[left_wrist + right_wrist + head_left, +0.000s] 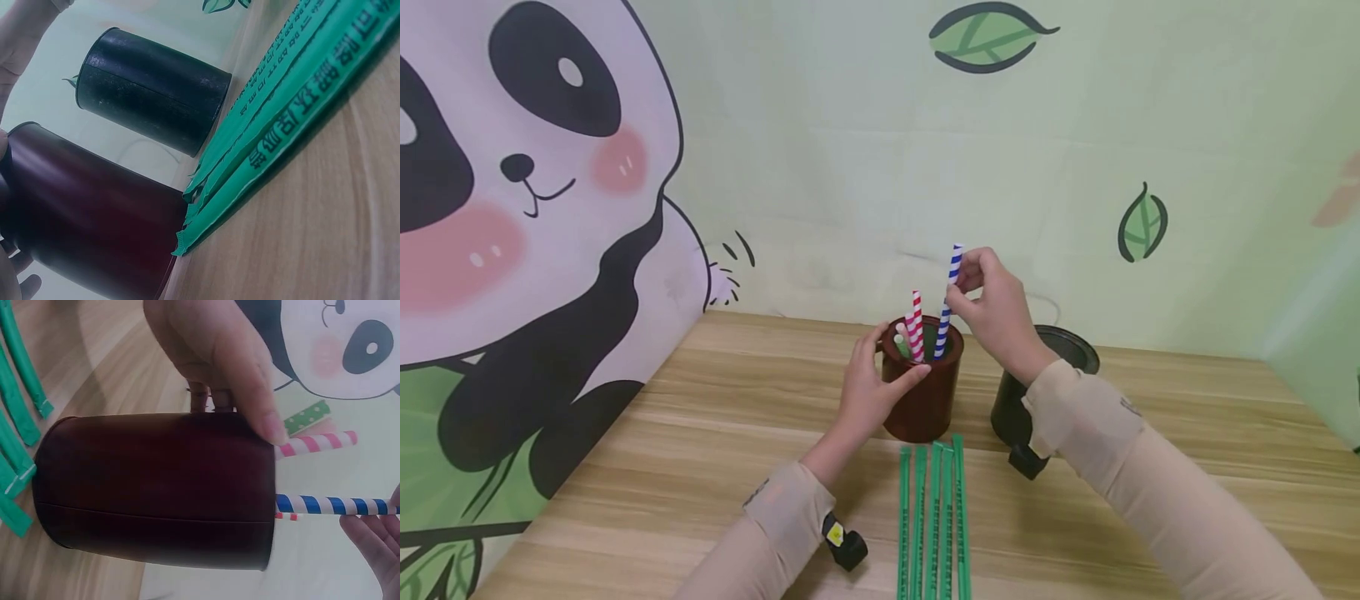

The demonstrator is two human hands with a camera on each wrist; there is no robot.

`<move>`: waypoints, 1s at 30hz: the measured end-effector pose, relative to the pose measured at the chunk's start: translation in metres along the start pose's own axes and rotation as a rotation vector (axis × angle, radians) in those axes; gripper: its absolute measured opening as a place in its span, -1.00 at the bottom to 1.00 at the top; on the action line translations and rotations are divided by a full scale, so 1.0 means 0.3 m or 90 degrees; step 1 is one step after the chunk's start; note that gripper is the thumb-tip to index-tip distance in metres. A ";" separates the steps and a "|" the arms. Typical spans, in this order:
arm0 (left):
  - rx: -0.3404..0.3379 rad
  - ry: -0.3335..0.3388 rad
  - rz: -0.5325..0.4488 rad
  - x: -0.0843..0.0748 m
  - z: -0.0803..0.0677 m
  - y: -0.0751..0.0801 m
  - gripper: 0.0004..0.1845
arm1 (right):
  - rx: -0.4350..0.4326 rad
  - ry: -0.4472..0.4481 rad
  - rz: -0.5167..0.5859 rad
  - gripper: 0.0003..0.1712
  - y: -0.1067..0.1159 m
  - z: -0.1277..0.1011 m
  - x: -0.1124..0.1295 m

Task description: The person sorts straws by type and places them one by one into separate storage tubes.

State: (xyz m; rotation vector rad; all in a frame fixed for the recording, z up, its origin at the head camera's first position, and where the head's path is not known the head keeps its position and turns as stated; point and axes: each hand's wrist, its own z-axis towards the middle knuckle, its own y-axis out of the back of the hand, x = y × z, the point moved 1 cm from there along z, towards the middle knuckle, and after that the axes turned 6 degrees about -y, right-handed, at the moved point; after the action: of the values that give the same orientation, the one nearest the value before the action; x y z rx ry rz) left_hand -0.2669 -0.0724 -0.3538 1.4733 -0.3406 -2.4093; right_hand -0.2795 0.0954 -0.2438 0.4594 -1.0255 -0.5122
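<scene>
A dark red-brown cylindrical cup [917,408] stands upright on the wooden table. My left hand [868,385] grips it near the rim, thumb at the front and fingers around the far left side. My right hand [997,312] pinches a blue-and-white striped paper straw [331,505] partway up; its lower end is inside the cup. Also leaning in the cup are a red-striped straw [917,304], a pink-striped straw [319,444] and a green straw with white dots [307,419]. The straws' bottom ends are hidden by the cup wall.
Several long green paper-wrapped packets [934,517] with dark printing lie side by side in front of the cup. A black cylindrical container [153,90] stands to the right, partly behind my right forearm. A pale wall [820,167] with panda and leaf drawings rises behind the table.
</scene>
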 end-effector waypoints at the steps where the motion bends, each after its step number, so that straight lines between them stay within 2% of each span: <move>1: -0.001 -0.001 0.001 -0.001 -0.001 0.000 -0.08 | 0.005 -0.001 -0.006 -0.67 -0.005 -0.002 -0.002; 10: -0.001 0.004 -0.003 0.003 -0.002 0.000 -0.07 | 0.070 -0.017 -0.038 -0.66 -0.054 -0.017 -0.031; 19: -0.007 -0.013 -0.006 0.011 0.000 -0.004 -0.09 | 0.141 -0.020 -0.052 -0.69 -0.090 -0.031 -0.039; 25: -0.008 -0.026 -0.011 0.011 -0.001 -0.002 -0.09 | 0.177 -0.010 -0.089 -0.70 -0.106 -0.034 -0.048; 30: -0.003 -0.017 -0.012 0.005 -0.003 0.000 -0.09 | 0.219 0.003 -0.119 -0.69 -0.118 -0.036 -0.045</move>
State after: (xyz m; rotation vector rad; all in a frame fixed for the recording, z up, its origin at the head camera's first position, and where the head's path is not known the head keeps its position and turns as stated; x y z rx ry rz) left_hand -0.2667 -0.0729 -0.3556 1.4495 -0.3276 -2.4451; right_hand -0.2820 0.0769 -0.2784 0.8682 -1.0755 -0.5007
